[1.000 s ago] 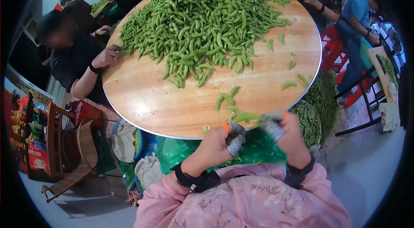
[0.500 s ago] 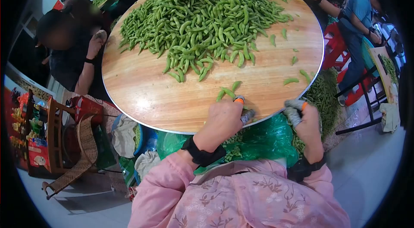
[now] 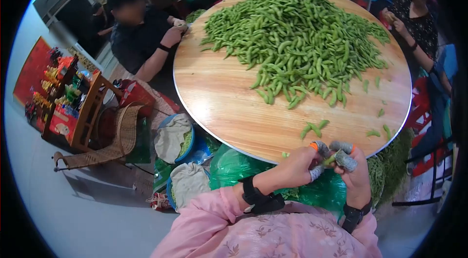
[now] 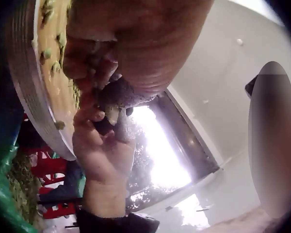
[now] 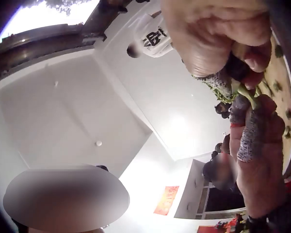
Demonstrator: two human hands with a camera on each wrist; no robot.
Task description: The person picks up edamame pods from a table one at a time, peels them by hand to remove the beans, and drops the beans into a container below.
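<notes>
The round table [image 3: 219, 92] spread beyond the fingers [image 3: 320, 148], its pale wood-grain top smooth and edged with a thin, light rim. Farther out from the fingertips rose the heap of pods [image 3: 297, 38], curved, lumpy and matte green, probably set there so supply lay within reach. Below the fingers hung glossy, crumpled green plastic [image 3: 231, 165], perhaps placed to catch what fell.

The left hand [image 3: 292, 165] and right hand [image 3: 358, 172] met at the table's near edge, their fingers drawn in narrow. Just past the fingertips lay a few loose pods [image 3: 314, 128], likely kept close for picking up. Between the two hands was the pinched pod [image 3: 330, 160], small and green, gripped from both sides, presumably for control; its far end was hidden. Speckled grey wraps [image 3: 345, 161] covered several digits, rough-looking and probably protective, and a narrow orange band [image 3: 313, 145] circled one left finger.
</notes>
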